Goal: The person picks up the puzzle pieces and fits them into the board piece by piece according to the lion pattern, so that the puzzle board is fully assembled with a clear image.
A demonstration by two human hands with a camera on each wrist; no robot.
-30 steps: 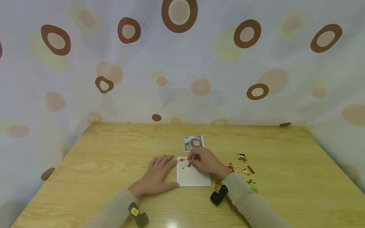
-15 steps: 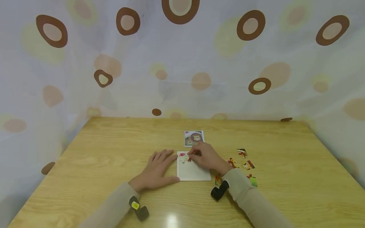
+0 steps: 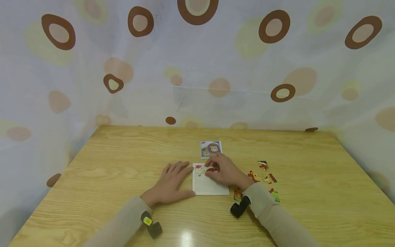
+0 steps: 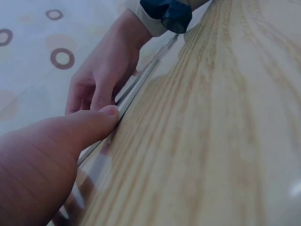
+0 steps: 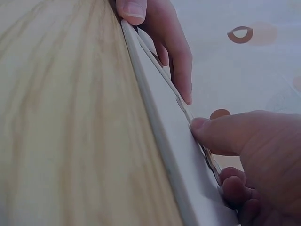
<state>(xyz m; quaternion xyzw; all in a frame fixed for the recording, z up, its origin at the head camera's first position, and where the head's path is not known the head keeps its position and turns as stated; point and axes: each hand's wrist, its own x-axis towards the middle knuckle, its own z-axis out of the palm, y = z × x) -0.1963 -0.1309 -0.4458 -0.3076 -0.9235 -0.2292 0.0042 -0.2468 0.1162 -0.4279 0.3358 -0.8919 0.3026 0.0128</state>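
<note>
A white puzzle tray [image 3: 211, 187] lies on the wooden table, with joined puzzle pieces [image 3: 200, 170] in its upper left corner. My left hand [image 3: 171, 185] lies spread along the tray's left side, its thumb at the near corner and its forefinger by the upper edge. Over the tray's top right, my right hand [image 3: 226, 171] curls its thumb and fingers about a dark red puzzle piece [image 3: 211, 169] at the row's right end. In the right wrist view, the right thumb [image 5: 202, 129] presses at the tray's inner edge; most of the piece is hidden.
Behind the tray lies a lion picture card [image 3: 211, 149]. Several loose pieces lie to the right, among them a lion-face piece [image 3: 253, 176], a green piece [image 3: 274, 195] and one by the right wrist [image 3: 237, 194]. A patterned curtain [image 3: 197, 103] encloses the table.
The head view has tilted, so the table sits higher in it. The right thumb and forefinger have parted slightly, showing more of the red piece. The left hand has stayed at the tray.
</note>
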